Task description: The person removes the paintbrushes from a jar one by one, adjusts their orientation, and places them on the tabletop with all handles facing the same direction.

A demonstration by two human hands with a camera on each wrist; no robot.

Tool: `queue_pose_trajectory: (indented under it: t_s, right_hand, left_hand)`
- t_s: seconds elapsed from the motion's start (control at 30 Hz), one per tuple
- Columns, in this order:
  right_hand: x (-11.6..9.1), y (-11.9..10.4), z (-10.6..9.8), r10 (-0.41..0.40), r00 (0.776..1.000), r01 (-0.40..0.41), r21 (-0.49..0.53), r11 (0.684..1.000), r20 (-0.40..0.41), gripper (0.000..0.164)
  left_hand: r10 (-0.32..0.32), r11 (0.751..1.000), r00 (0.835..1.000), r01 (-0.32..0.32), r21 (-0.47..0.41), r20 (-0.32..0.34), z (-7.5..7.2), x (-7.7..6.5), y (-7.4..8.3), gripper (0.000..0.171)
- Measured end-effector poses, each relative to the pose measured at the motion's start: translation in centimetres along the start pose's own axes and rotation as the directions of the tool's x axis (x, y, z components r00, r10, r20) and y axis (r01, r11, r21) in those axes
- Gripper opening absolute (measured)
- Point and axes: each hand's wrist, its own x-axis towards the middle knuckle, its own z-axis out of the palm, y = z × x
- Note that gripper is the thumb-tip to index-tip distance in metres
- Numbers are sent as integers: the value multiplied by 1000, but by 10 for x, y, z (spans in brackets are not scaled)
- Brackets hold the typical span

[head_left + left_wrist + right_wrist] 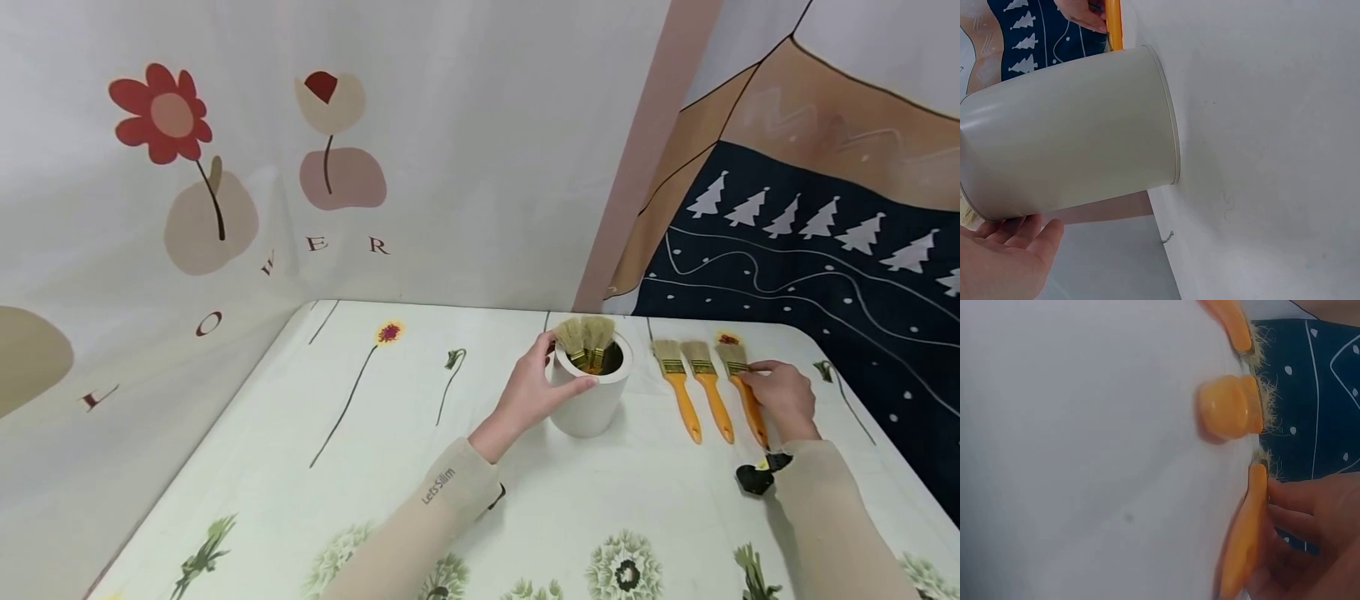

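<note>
My left hand [534, 390] grips a white cylindrical container [588, 410] near its rim, thumb in front and fingers round the left side. In the left wrist view, the fingertips lie against the container wall [1079, 137]. Paintbrushes [585, 335] stand in the container with pale bristles upward; their handles are mostly hidden inside. On the right, my right hand [783, 398] pinches the rightmost flat paintbrush [752, 408] where its orange handle meets the ferrule. That brush lies on the table, bristles pointing to the far edge. Two similar paintbrushes, the left one [684, 400] and the middle one [714, 400], lie beside it.
A white tablecloth [420, 492] printed with flowers covers the table. A small black object [756, 478] shows by the right wrist. Behind the table hangs a pale printed curtain [465, 150], with a dark tree-patterned cloth [787, 250] at the right.
</note>
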Motion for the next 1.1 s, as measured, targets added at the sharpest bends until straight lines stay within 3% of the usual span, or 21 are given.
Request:
queue_pose_trajectory:
  t_s: [0.17, 0.7, 1.1]
  right_hand:
    - [-1, 3, -1, -13, 1000, 13, 15, 1000, 16, 47]
    - [-8, 1, -10, -38, 999, 32, 213, 976, 22, 48]
    - [23, 25, 14, -149, 985, 172, 359, 917, -92, 50]
  left_hand:
    - [7, 1000, 1000, -7, 1, 2, 1, 1, -2, 83]
    - [-5, 1000, 1000, 5, -8, 6, 0, 0, 0, 84]
    - [5, 1000, 1000, -5, -18, 6, 0, 0, -1, 84]
